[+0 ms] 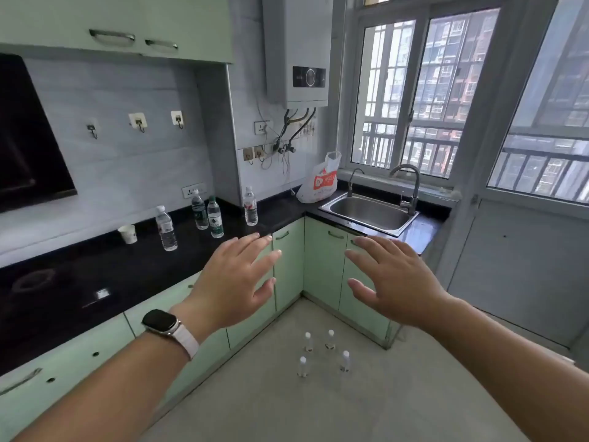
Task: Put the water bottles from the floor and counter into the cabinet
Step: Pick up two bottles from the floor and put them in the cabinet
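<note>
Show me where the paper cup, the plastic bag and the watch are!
paper cup (128, 234), head view, on its side wall.
plastic bag (320, 181), head view, on its orange print.
watch (159, 321), head view, on its dark screen.

You have one wide-angle view, from your head, facing forward and down into the kitchen corner. Your left hand (236, 282) and right hand (395, 282) loom close at mid-frame. The counter (185, 250) runs up the left, and the sink (369, 212) sits farther off, right of centre.
</note>
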Available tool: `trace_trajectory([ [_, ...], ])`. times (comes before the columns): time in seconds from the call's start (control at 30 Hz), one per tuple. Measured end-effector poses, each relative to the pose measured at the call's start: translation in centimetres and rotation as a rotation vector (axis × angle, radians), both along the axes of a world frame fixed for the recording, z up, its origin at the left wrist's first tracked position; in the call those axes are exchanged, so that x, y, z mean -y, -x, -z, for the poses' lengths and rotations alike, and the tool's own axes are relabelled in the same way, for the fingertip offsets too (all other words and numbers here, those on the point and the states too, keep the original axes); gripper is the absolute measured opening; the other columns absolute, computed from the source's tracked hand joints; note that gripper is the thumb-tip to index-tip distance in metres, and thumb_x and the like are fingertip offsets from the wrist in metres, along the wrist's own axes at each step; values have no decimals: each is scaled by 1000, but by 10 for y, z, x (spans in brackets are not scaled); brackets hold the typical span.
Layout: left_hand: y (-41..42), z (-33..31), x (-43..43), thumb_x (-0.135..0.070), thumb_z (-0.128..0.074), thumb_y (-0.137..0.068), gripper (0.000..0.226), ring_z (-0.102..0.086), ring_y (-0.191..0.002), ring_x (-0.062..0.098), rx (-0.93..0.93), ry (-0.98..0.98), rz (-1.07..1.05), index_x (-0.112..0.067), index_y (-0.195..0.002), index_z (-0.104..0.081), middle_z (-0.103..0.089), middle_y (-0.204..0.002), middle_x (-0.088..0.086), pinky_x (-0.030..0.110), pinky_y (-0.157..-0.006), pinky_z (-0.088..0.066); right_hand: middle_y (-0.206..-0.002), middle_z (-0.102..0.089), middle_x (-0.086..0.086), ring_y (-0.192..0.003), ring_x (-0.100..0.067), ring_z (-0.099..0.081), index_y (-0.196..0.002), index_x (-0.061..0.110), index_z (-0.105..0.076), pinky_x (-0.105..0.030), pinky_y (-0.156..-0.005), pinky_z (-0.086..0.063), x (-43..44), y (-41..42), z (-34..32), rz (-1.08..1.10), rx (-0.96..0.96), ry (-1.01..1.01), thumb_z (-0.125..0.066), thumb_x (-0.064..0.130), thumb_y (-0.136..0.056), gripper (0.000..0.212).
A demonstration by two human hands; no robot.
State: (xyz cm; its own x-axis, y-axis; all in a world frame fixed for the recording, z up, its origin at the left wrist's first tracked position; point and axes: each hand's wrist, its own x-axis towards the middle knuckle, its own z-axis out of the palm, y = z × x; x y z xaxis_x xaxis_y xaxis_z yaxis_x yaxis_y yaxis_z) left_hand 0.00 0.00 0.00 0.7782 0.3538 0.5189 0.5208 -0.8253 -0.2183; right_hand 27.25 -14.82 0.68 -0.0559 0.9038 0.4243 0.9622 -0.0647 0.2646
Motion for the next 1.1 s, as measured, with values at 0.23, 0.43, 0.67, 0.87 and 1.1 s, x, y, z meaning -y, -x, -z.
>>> trace_trajectory([
  [0.23,-88,27,-22,-35,-51,-89,45,-56,-125,32,-16,4,26,-15,-126,-66,-61,-134,12,48,-103,-42,-134,-57,-8,-125,-29,-52,-130,19,-59,-46,-103,-42,-25,-85,37,-7,-49,58,-38,53,-90,56],
  [0.43,-179,50,-34,-35,-53,-88,45,-56,-125,33,-44,46,-2,-14,-126,-66,-61,-135,14,49,-102,-44,-129,-60,-10,-120,-31,-56,-125,16,-63,-46,-100,-46,-43,-170,62,-53,-56,91,-40,52,-88,56],
  [0.67,-228,71,-43,-37,-49,-90,47,-54,-127,32,-98,104,-48,-15,-128,-65,-60,-137,13,48,-103,-42,-130,-59,-10,-120,-31,-55,-126,17,-61,-45,-100,-45,-65,-222,89,-88,-130,129,-42,52,-87,56],
  [0.87,-243,91,-63,-33,-52,-89,45,-52,-129,32,-69,108,-26,-15,-128,-65,-58,-138,13,47,-104,-40,-128,-61,-10,-119,-31,-57,-125,18,-61,-44,-99,-45,-90,-233,110,-109,-176,136,-44,49,-88,51],
  [1.1,-241,128,-123,-35,-52,-90,46,-52,-129,32,-94,163,-14,-14,-128,-66,-59,-138,13,50,-101,-44,-126,-62,-11,-119,-31,-57,-124,16,-64,-43,-98,-46,-151,-228,138,-97,-191,229,-42,52,-86,57],
])
